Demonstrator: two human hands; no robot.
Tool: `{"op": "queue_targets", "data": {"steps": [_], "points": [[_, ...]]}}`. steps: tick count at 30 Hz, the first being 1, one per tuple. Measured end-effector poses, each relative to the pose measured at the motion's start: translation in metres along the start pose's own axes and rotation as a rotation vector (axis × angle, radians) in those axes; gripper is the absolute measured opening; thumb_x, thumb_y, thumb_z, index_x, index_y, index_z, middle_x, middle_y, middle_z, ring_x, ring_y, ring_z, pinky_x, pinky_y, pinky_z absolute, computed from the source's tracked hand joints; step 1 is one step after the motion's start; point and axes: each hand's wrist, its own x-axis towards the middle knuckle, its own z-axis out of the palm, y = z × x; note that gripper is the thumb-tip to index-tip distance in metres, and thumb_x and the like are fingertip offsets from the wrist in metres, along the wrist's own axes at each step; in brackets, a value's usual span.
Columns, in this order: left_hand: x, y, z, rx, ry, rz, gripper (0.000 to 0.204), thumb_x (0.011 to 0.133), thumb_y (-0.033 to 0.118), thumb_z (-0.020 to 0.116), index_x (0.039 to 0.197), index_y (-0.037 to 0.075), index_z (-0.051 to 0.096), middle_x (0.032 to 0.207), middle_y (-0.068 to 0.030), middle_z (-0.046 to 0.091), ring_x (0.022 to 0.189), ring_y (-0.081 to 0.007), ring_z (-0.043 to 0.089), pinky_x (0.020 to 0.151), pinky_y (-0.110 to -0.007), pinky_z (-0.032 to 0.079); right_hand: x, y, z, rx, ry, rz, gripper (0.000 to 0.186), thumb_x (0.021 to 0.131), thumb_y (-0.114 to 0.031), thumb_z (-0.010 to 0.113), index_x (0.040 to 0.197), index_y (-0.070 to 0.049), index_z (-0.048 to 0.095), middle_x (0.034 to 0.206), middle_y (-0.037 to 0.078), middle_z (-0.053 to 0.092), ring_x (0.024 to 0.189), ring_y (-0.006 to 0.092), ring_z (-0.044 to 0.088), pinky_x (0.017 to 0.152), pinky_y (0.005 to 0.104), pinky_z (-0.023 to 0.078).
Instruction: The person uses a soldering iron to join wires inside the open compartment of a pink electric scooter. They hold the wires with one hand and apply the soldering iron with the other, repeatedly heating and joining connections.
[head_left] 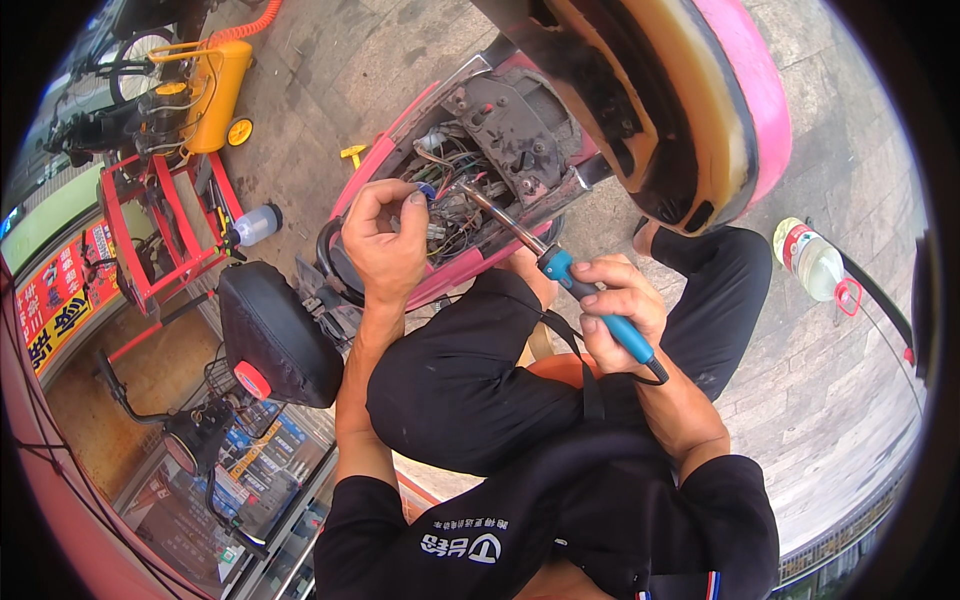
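My right hand (625, 305) is wrapped round the blue and black handle of a soldering iron (560, 264). Its metal shaft points up and left, and the tip lies over a tangle of wires (455, 215) inside the open body of a pink scooter (372, 170). Opposite the tip, my left hand (388, 240) pinches a small dark-blue thing (427, 190), partly hidden by the fingers, so I cannot tell its kind. Raised at the far side of the opening is the scooter's pink-edged seat (745, 110).
Beyond the scooter on the left stand a yellow air tank (218, 95) and a red metal frame (150, 225). A yellow-handled tool (353, 152) lies on the paving beside the scooter. A black scooter seat (275, 330) is close to my left arm; a clear bottle (812, 262) is on the right.
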Motion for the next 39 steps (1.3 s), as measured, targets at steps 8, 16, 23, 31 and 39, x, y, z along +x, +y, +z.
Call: {"op": "queue_targets", "data": {"steps": [8, 16, 23, 31, 39], "points": [[0.000, -0.001, -0.001, 0.013, 0.013, 0.009, 0.009, 0.084, -0.005, 0.068, 0.091, -0.002, 0.065, 0.088, -0.0032, 0.065, 0.072, -0.0059, 0.056, 0.064, -0.021, 0.045, 0.002, 0.000, 0.002, 0.001, -0.007, 0.007, 0.019, 0.075, 0.003, 0.067, 0.094, -0.001, 0.066, 0.113, 0.022, 0.067, 0.089, 0.0294, 0.066, 0.074, 0.0370, 0.054], [0.000, 0.001, -0.001, -0.007, 0.012, -0.008, 0.009, 0.084, -0.005, 0.068, 0.091, -0.002, 0.065, 0.089, -0.0039, 0.065, 0.073, -0.0063, 0.057, 0.064, -0.021, 0.046, 0.002, -0.001, 0.001, -0.003, -0.006, 0.004, 0.018, 0.076, 0.002, 0.068, 0.094, -0.001, 0.066, 0.113, 0.022, 0.066, 0.087, 0.0284, 0.066, 0.073, 0.0360, 0.054], [0.001, 0.002, -0.001, -0.024, 0.015, 0.003, 0.009, 0.084, -0.006, 0.067, 0.092, -0.003, 0.065, 0.089, -0.0042, 0.065, 0.074, -0.0064, 0.058, 0.065, -0.021, 0.047, 0.002, -0.001, 0.001, -0.011, -0.002, 0.006, 0.017, 0.077, 0.001, 0.067, 0.095, -0.001, 0.066, 0.113, 0.022, 0.066, 0.086, 0.0279, 0.066, 0.073, 0.0355, 0.054], [0.001, 0.000, -0.004, -0.067, 0.000, -0.045, 0.009, 0.087, -0.006, 0.065, 0.096, -0.004, 0.064, 0.091, -0.0046, 0.066, 0.077, -0.0068, 0.060, 0.067, -0.021, 0.048, 0.000, -0.002, -0.001, -0.003, 0.017, 0.042, 0.016, 0.080, -0.001, 0.067, 0.096, 0.000, 0.064, 0.114, 0.022, 0.065, 0.090, 0.0277, 0.067, 0.076, 0.0354, 0.054], [0.004, 0.009, -0.011, -0.078, -0.024, -0.061, 0.012, 0.089, -0.005, 0.066, 0.100, -0.004, 0.065, 0.096, -0.0052, 0.066, 0.079, -0.0073, 0.060, 0.070, -0.021, 0.048, -0.002, -0.006, -0.004, 0.008, 0.049, 0.107, 0.014, 0.084, -0.004, 0.068, 0.097, 0.000, 0.063, 0.114, 0.022, 0.065, 0.097, 0.0301, 0.068, 0.082, 0.0360, 0.055]]}}
